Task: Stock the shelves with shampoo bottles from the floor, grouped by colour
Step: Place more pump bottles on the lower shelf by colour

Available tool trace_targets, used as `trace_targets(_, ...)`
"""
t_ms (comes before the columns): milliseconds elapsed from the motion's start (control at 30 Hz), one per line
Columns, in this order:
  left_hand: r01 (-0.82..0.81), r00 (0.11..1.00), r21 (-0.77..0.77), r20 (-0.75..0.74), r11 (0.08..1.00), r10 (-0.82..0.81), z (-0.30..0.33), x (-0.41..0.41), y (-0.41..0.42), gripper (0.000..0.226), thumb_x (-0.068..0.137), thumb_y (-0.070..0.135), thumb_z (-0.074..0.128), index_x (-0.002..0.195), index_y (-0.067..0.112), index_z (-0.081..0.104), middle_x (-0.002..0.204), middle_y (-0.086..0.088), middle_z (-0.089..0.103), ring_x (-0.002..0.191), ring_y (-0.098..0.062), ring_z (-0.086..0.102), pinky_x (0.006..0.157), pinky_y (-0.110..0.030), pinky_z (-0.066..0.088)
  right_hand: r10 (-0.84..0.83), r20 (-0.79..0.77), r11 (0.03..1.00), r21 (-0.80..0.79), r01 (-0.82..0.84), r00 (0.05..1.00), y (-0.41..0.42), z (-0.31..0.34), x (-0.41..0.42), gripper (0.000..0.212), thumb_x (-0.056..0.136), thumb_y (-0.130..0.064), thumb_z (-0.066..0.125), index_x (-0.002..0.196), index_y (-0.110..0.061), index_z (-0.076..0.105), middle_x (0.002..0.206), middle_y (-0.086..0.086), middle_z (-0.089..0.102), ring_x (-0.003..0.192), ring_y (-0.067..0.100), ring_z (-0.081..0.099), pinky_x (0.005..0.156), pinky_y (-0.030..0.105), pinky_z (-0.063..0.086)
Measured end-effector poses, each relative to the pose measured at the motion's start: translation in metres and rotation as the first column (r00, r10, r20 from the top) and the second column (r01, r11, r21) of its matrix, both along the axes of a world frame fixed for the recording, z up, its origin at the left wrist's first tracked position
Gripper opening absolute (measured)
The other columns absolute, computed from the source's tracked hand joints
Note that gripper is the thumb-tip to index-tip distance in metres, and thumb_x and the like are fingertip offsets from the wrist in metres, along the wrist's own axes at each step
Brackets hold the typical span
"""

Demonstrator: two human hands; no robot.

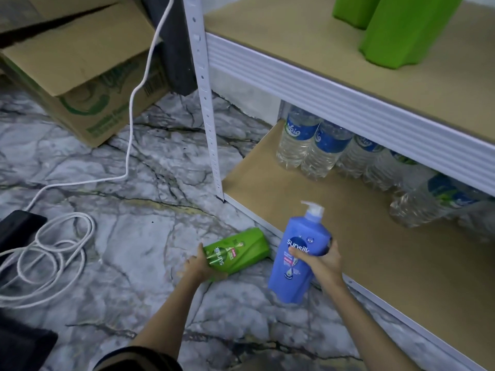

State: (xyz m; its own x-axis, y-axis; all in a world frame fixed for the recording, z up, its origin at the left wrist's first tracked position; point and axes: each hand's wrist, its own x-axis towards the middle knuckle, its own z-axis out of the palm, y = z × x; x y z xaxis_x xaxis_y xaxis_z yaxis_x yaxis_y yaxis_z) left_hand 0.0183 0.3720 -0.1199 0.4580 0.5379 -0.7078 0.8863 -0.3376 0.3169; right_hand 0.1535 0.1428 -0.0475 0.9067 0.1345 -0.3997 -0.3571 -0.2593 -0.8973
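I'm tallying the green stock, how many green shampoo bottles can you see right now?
3. One green bottle lies on the floor in the left hand; two more stand on the upper shelf. Others may be out of view.

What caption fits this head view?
Left hand grips green shampoo bottle on floor; right hand holds blue pump bottle beside lower shelf.

**Two shampoo bottles in my hands**

My left hand (199,265) grips a green plastic shampoo bottle (235,254) lying on the marbled grey floor (139,167). My right hand (320,259) holds a blue pump-top shampoo bottle (300,253) tilted beside the brown bottom shelf (375,253), where clear water bottles (316,145) stand.
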Motion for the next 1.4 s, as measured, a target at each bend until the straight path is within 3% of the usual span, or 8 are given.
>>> trace_targets(300,-0.059,0.987,-0.024,0.150,0.998,0.062,0.021,-0.010,0.007,0.100,0.050,0.039,0.089,0.126,0.002,0.037,0.125,-0.015,0.054,0.115,-0.029,0.052,0.091,-0.034,0.044,0.057,0.002,0.991,0.118,-0.057,0.998,0.006,0.020,-0.004,0.070,0.053,0.007,0.085,0.110,-0.012,0.048,0.096,0.001,0.065,0.083,0.016,0.064,0.073,0.033,0.055)
trace_targets(400,-0.088,0.959,-0.059,0.265,0.994,0.101,0.049,0.005,0.019,0.083,0.055,0.033,0.088,0.122,0.002,0.051,0.115,-0.012,0.062,0.100,-0.025,0.060,0.069,-0.028,0.051,0.075,0.015,0.989,0.123,-0.076,0.997,0.010,0.025,-0.009,0.070,0.053,0.006,0.085,0.108,-0.013,0.047,0.097,0.001,0.064,0.082,0.013,0.064,0.072,0.030,0.055)
trace_targets(567,-0.095,0.849,0.050,0.525,0.994,0.055,0.113,0.036,0.024,0.042,0.065,0.015,0.082,0.104,0.010,0.068,0.102,-0.014,0.067,0.086,-0.023,0.058,0.066,-0.020,0.037,0.073,0.059,0.987,0.138,-0.081,0.996,0.018,0.035,-0.016,0.073,0.050,0.005,0.087,0.109,-0.012,0.049,0.103,0.007,0.066,0.090,0.023,0.065,0.080,0.042,0.055)
trace_targets(767,-0.174,0.659,-0.027,0.740,0.984,0.137,0.115,0.051,-0.019,0.043,0.067,0.008,0.080,0.107,0.015,0.066,0.106,-0.009,0.067,0.091,-0.021,0.059,0.078,-0.026,0.046,0.024,0.128,0.990,0.136,-0.042,0.991,0.008,0.048,-0.013,0.071,0.052,0.003,0.087,0.111,-0.013,0.050,0.100,-0.002,0.066,0.084,0.011,0.065,0.068,0.021,0.056)
trace_targets(867,-0.088,0.606,-0.050,0.790,0.995,0.094,0.101,0.058,-0.044,0.061,0.060,0.010,0.084,0.116,0.018,0.059,0.113,-0.001,0.062,0.106,-0.018,0.056,0.094,-0.032,0.044,-0.003,0.151,0.992,0.126,-0.016,0.989,-0.006,0.049,-0.005,0.068,0.052,0.003,0.087,0.106,-0.018,0.051,0.099,-0.004,0.066,0.084,0.010,0.065,0.069,0.024,0.054)
trace_targets(1100,-0.084,0.594,-0.108,0.792,0.991,0.137,0.081,0.070,-0.090,0.093,0.067,0.011,0.080,0.142,0.015,0.024,0.134,-0.003,0.044,0.125,-0.019,0.043,0.100,-0.019,0.032,-0.010,0.264,0.999,0.044,-0.002,0.965,-0.042,0.049,0.007,0.073,0.053,-0.002,0.088,0.113,-0.021,0.051,0.108,0.001,0.064,0.096,0.018,0.063,0.080,0.032,0.052)
trace_targets(1200,-0.098,0.659,-0.052,0.745,0.994,0.104,0.073,0.069,-0.101,0.111,0.056,0.021,0.088,0.143,0.012,0.021,0.143,-0.012,0.033,0.133,-0.026,0.032,0.105,-0.028,0.027,0.000,0.322,1.000,0.020,-0.006,0.947,-0.052,0.052,0.005,0.076,0.055,-0.006,0.088,0.117,-0.024,0.049,0.111,-0.004,0.063,0.099,0.012,0.062,0.084,0.029,0.051)
trace_targets(1400,-0.121,0.698,-0.022,0.709,0.992,0.101,0.079,0.067,-0.113,0.085,0.059,0.011,0.080,0.133,0.018,0.039,0.124,-0.008,0.054,0.115,-0.030,0.050,0.092,-0.035,0.042,0.050,0.372,0.998,0.021,-0.063,0.927,-0.063,0.068,-0.002,0.077,0.061,-0.012,0.086,0.124,-0.030,0.045,0.116,-0.012,0.060,0.099,0.001,0.061,0.080,0.019,0.052)
